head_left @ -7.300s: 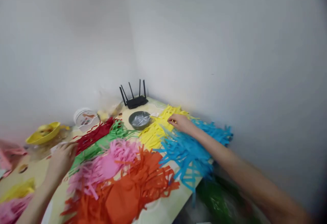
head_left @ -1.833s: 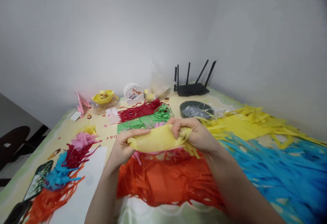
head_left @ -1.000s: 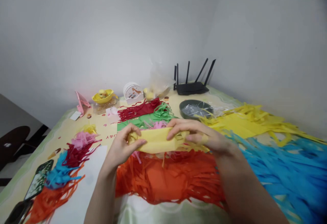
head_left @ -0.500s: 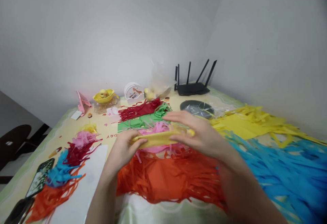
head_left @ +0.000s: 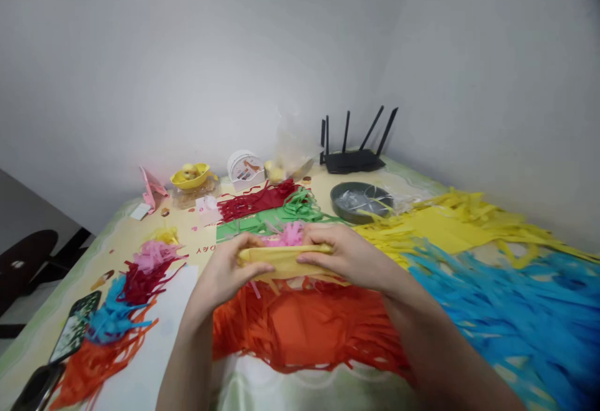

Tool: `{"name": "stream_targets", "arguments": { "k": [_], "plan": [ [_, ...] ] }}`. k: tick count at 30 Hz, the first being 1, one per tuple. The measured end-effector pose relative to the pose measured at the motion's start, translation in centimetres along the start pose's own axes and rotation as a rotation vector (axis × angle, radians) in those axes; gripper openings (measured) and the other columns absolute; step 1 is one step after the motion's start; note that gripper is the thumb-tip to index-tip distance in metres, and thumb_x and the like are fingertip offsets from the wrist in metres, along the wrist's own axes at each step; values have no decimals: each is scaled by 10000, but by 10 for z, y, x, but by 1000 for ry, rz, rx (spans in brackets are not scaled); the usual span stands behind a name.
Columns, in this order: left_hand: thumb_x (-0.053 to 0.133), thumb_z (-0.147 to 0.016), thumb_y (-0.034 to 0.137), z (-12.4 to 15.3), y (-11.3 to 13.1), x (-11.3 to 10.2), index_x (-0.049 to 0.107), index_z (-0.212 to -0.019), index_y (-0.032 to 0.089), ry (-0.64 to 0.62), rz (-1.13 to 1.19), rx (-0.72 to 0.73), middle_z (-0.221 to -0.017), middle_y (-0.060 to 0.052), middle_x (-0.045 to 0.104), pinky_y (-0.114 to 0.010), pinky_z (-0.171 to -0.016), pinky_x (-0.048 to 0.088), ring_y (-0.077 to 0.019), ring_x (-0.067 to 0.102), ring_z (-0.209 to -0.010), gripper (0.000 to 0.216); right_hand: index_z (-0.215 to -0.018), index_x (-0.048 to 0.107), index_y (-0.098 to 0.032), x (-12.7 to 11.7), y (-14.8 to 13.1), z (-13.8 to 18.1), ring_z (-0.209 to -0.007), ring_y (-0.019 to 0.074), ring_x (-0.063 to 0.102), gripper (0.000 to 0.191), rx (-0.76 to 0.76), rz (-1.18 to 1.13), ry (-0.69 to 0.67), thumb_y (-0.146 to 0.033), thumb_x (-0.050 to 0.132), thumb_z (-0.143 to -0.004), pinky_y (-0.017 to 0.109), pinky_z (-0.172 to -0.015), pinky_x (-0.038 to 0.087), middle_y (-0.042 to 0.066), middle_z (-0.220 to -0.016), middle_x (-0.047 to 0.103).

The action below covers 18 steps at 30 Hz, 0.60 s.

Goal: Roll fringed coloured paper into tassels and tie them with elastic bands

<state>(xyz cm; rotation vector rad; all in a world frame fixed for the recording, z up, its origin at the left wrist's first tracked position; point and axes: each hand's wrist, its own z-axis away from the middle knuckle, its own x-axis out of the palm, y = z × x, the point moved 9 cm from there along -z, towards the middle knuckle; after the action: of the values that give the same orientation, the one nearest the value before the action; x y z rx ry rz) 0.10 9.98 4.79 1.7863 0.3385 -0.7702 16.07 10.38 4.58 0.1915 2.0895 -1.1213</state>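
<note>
Down came the right hand [head_left: 344, 255]!
It and the left hand [head_left: 225, 268] pinched the yellow strip [head_left: 284, 263], seemingly unfinished; five bundles [head_left: 145, 281], apparently done, lay at eight o'clock.

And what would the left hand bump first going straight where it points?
Probably the right hand: the left hand points toward it along the yellow strip both hold, though depth is unclear.

Two bare hands [head_left: 224, 268], bare forearms [head_left: 186, 348]

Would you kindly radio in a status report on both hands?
Left hand, right hand: gripping yellow strip near opposite ends. Strip roughly level. Orange fringed sheet, pink fringe close by.
</note>
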Motion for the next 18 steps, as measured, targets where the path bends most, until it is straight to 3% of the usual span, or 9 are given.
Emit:
{"name": "stream_targets", "arguments": {
  "k": [2, 6, 11, 14, 18],
  "plan": [
    [700, -748, 338, 0, 1, 1, 652, -816, 168, 14, -24, 7, -822, -4, 657, -215, -698, 411, -155, 568, -777, 190, -648, 503, -171, 1, 0, 1, -694, 132, 501, 279, 18, 22, 6, -296, 607, -875, 234, -633, 341, -1, -734, 531],
    [631, -799, 360, -1, -6, 5, 580, -621, 148, -13, -17, -57, -611, 32, 536, -201, -580, 357, -107, 474, -600, 281, -637, 490, -172, -1, 1, 2, -692, 139, 503, 300, 38, 47, 10, -316, 616, -868, 241, -631, 343, 5, -735, 534],
    [621, -805, 393, 0, -10, 8, 565, -599, 142, -75, 19, -68, -578, 45, 469, -193, -521, 309, -84, 404, -547, 330, -803, 638, -175, -1, 1, 4, -771, 161, 562, 233, 9, -46, -88, -389, 591, -882, 255, -684, 386, 30, -845, 633],
    [621, -804, 400, 2, -9, 10, 546, -578, 141, -113, 18, -61, -575, 46, 451, -192, -503, 287, -79, 380, -539, 352, -748, 640, -168, 1, 4, 5, -742, 163, 568, 315, 16, -40, -148, -385, 505, -931, 264, -676, 392, 35, -793, 650],
    [609, -812, 411, 1, -11, 13, 478, -539, 146, -158, 27, -62, -559, 50, 384, -195, -483, 263, -75, 336, -524, 402, -719, 628, -166, 1, 8, 5, -728, 166, 559, 289, 21, 11, -127, -356, 533, -915, 268, -670, 392, 37, -764, 644]
  ]
}}
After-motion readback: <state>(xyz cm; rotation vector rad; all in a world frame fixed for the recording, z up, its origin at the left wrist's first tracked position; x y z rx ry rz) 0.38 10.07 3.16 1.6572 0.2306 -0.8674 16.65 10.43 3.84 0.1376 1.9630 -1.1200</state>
